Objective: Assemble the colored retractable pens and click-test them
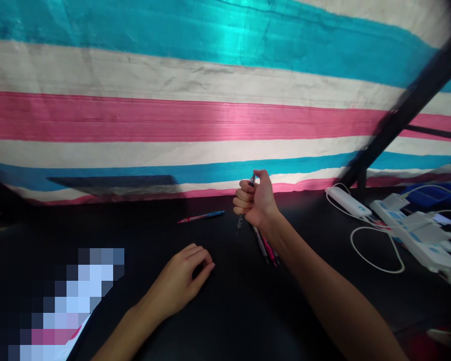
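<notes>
My right hand (257, 200) is raised above the dark table, its fingers wrapped round a dark retractable pen (241, 220). The thumb lies at the pen's top end, and the tip points down. Below and partly behind this hand, several pens (269, 250), one of them pink, lie close together on the table; my wrist and forearm hide part of them. My left hand (190, 271) rests on the tabletop nearer to me, loosely curled, with a gap between thumb and fingers and nothing visible in it. Between the hands and the back edge lies a blue and red pen (202, 216).
A white power strip (417, 235) with plugged-in chargers and looping white cables stands at the right. Next to it are a white oblong device (348, 201) and a blue object (432, 194). A striped sheet (173, 120) hangs behind the table (135, 230). A dark slanted bar (402, 110) crosses the right side.
</notes>
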The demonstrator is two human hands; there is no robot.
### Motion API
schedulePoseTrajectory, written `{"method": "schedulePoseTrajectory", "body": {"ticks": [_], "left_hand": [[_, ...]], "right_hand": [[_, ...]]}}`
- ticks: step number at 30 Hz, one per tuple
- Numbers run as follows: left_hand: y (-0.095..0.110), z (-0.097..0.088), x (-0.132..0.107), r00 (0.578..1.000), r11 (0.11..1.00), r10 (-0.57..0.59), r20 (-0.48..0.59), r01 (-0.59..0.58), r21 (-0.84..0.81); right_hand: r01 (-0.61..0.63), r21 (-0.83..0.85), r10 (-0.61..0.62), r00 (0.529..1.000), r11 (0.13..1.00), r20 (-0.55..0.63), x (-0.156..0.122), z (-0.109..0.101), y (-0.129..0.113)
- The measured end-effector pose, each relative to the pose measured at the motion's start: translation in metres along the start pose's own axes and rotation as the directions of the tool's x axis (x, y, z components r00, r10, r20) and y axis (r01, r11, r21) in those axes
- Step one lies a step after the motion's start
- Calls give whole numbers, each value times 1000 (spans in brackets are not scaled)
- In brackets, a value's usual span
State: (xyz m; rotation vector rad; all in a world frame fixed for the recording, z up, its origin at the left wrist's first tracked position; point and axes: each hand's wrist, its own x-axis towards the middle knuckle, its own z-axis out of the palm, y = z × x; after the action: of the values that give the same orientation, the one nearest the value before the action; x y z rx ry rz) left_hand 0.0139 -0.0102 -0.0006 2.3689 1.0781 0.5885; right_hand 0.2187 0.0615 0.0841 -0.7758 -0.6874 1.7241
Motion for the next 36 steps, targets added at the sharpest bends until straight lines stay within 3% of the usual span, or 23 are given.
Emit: {"method": "schedulePoseTrajectory", "body": {"ticks": [14,20,22,24,27,29,32,34,36], "left_hand": [[-4,0,0,1000,1000,-4,-5,4,18],[-7,2,-2,997,999,10,-74,-6,53],[-10,3,-3,989,997,5,-147,5,71],[-14,4,-4,979,995,-3,-206,23,92],[-20,5,-4,971,992,1,-240,30,126],[-21,6,-5,974,990,10,-228,23,142],[-17,10,-6,983,989,22,-184,5,149],[-14,13,-6,986,988,21,-165,5,154],[-12,14,-6,985,987,7,-171,21,159]], "right_hand": [[5,33,-3,999,999,-53,1,-2,-1],[13,-58,-23,982,998,-187,13,-27,-22],[99,-174,-142,957,980,-252,12,-44,-26],[168,-417,-316,894,893,-318,5,-66,-25],[114,-537,-344,871,836,-350,-13,-107,-19],[14,-762,-394,862,647,-319,-26,-135,-14],[-119,-930,-543,783,348,-304,-40,-165,-6],[-172,-964,-543,800,202,-257,-45,-173,-2],[-186,-976,-500,838,116,-219,-48,-172,1]]}}
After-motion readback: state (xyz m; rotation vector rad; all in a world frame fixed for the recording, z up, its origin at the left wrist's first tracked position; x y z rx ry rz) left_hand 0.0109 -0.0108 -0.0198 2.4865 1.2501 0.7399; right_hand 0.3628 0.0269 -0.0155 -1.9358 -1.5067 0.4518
